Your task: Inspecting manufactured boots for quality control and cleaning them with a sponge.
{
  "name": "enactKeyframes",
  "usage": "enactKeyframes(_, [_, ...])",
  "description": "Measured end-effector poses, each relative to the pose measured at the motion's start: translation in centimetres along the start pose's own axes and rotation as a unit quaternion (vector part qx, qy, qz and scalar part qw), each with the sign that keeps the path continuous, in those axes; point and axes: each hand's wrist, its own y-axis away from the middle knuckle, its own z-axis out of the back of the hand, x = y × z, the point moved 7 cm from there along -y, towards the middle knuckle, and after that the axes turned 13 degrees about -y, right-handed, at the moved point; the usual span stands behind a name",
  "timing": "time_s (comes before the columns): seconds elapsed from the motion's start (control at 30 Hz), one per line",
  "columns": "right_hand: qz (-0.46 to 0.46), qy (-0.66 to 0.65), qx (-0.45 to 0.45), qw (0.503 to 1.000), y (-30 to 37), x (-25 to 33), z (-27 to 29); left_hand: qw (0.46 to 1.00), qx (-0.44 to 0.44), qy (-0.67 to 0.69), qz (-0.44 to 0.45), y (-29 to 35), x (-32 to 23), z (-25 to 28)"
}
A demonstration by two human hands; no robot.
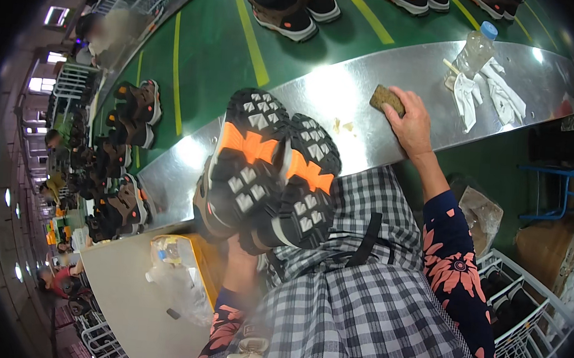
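Note:
A pair of shoes is tilted up before me with the soles facing me. The left shoe (pixel 244 169) and the right shoe (pixel 310 180) have black treads with grey lugs and an orange band across the middle. My left hand (pixel 241 262) grips them from below, its fingers hidden behind the shoes. Over the metal ledge (pixel 307 87), my right hand (pixel 412 124) is closed on a small brown rough-looking block (pixel 387 101). A few pale crumbs (pixel 345 126) lie on the ledge between the block and the shoes.
Brown shoes (pixel 282 12) stand along the green conveyor belt (pixel 210 47) with yellow lines. A clear bottle (pixel 475 52) with a blue cap and white cloths (pixel 502 94) sit at the ledge's right. Lower right are a wire rack (pixel 524 309) and a blue stool (pixel 556 191).

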Motion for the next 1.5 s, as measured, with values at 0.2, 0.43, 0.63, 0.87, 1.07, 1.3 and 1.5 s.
enactKeyframes(0.2, [0.008, 0.002, 0.003, 1.0, 0.0, 0.1, -0.1, 0.998, -0.041, 0.042, 0.022, 4.6, 3.0, 1.4])
enactKeyframes(0.43, [0.0, -0.004, 0.005, 1.0, -0.2, 0.9, -0.1, 0.996, -0.068, 0.022, 0.06, 9.9, 4.3, 1.8])
enactKeyframes(0.63, [-0.147, -0.296, 0.098, 0.939, 3.9, 6.2, -3.0, 0.994, -0.077, 0.007, 0.076, 11.5, 4.4, 2.2])
enactKeyframes(0.87, [0.039, -0.315, 0.301, 0.899, 9.6, 13.6, -8.3, 0.993, -0.079, -0.004, 0.084, 11.3, 4.5, 1.7])
enactKeyframes(1.07, [-0.022, -0.215, 0.181, 0.96, 3.9, 9.4, -9.4, 0.994, -0.093, -0.009, 0.064, 10.4, 4.3, 1.2])
enactKeyframes(1.3, [0.064, -0.259, 0.253, 0.93, 6.0, 13.5, -10.4, 0.99, -0.134, -0.03, 0.028, 9.9, 2.2, 0.8])
enactKeyframes(1.5, [-0.133, -0.298, 0.235, 0.916, 2.1, 12.2, -12.7, 0.987, -0.154, -0.045, 0.008, 8.7, 1.0, 0.4])
